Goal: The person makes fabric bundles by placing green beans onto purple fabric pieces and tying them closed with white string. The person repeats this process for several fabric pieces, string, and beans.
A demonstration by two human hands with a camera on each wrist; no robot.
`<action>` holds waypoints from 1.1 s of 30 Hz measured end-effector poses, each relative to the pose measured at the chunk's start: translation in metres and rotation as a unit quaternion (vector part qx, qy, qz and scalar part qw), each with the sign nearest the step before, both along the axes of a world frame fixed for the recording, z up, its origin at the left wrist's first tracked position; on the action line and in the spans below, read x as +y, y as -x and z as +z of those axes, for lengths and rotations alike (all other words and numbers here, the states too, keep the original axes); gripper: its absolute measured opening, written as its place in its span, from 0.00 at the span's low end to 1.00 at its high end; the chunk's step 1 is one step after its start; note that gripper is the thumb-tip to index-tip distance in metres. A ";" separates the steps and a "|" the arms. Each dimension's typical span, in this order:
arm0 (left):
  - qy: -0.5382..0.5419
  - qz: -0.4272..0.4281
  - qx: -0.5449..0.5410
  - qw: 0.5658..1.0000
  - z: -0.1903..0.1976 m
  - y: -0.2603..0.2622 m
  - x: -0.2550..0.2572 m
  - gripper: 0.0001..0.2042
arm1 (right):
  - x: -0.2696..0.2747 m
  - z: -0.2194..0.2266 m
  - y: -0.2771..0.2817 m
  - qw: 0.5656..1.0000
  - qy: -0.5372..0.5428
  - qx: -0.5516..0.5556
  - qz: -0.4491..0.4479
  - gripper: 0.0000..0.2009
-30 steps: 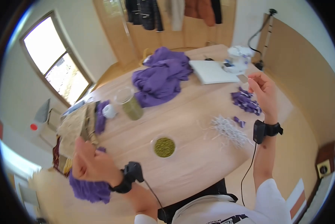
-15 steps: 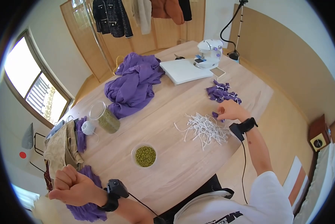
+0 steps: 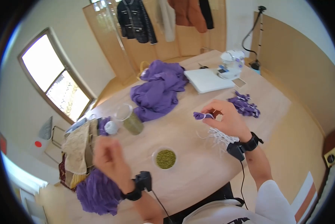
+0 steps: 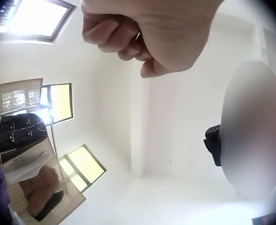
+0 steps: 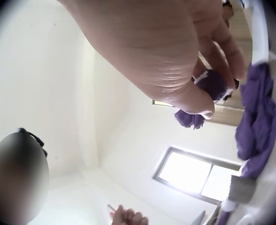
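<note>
Thumb and fingers of my right hand (image 3: 229, 121) pinch a small purple cloth bundle (image 3: 200, 115) bound with white string, raised over the table. In the right wrist view the purple bundle (image 5: 212, 85) shows between thumb and fingertips. White cut strings (image 3: 219, 136) lie in a heap below that hand, partly hidden by it. Beyond it is a pile of similar tied purple bundles (image 3: 245, 104). My left hand (image 3: 113, 158) is raised over the table's left side, blurred in the head view. Its fingers are curled in the left wrist view, with nothing visible in them.
A clear bowl (image 3: 154, 159) of green beans (image 3: 165, 159) stands near the front. At left are a jar (image 3: 133, 124), a white yarn ball (image 3: 110, 127), beige cloth (image 3: 76, 147) and gathered purple cloth (image 3: 98, 194). Large purple fabric (image 3: 158, 91) and a white sewing machine (image 3: 231, 63) occupy the back.
My right hand went down beside the white strings, took hold of the small purple bundle and lifted it leftward. My left hand has turned and moved inward. The head view has shifted.
</note>
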State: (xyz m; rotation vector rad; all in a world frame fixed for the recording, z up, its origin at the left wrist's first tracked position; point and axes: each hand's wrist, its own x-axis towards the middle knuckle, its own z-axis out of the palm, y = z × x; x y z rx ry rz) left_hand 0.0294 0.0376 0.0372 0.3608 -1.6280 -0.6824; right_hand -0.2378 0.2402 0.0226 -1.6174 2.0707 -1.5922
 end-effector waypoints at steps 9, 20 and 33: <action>-0.082 -0.145 -0.145 0.975 0.017 0.025 0.024 0.12 | -0.085 0.029 -0.080 0.975 0.181 0.048 0.120 0.13; -0.009 -0.112 -0.093 0.989 0.008 0.024 0.005 0.06 | -0.096 0.022 -0.079 0.935 0.162 -0.176 0.262 0.14; 0.150 0.019 -0.104 0.983 0.015 0.023 0.016 0.11 | -0.101 0.014 -0.082 0.946 0.173 -0.153 0.227 0.12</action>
